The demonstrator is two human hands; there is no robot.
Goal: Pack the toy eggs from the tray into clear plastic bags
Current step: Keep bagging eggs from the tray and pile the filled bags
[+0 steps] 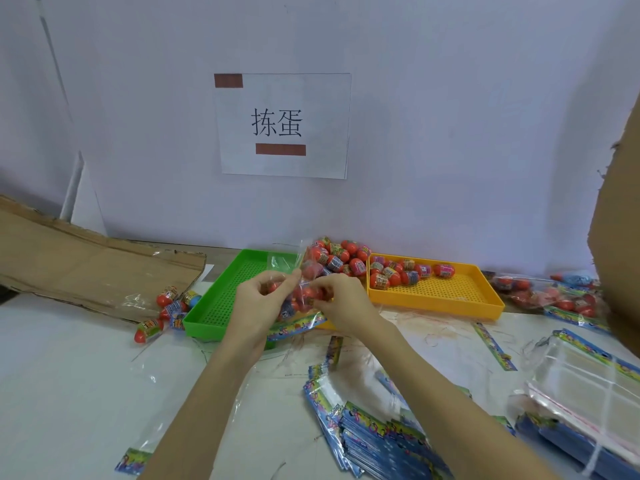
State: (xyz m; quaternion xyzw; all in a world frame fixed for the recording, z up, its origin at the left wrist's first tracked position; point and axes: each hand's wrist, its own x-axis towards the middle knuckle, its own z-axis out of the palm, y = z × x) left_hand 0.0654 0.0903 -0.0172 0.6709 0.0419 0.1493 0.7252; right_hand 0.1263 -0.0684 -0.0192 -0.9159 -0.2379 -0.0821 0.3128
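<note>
Head view — hands [258,299] grip bag [301,289].

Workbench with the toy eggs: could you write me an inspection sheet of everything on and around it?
Surface: white table, marked with scribbles near the middle.
Job's things: green tray holds no eggs; yellow tray holds eggs at its far end, more heaped between the trays; clear bag partly filled with eggs; filled bags at far right; empty bags stacked near the front.
Clutter: loose eggs left of the green tray; flattened cardboard.
Grippers: left hand and right hand both hold the clear bag.
Cables: nothing seen.
Surroundings: pale wall with a paper sign; cardboard edge at right.
</note>
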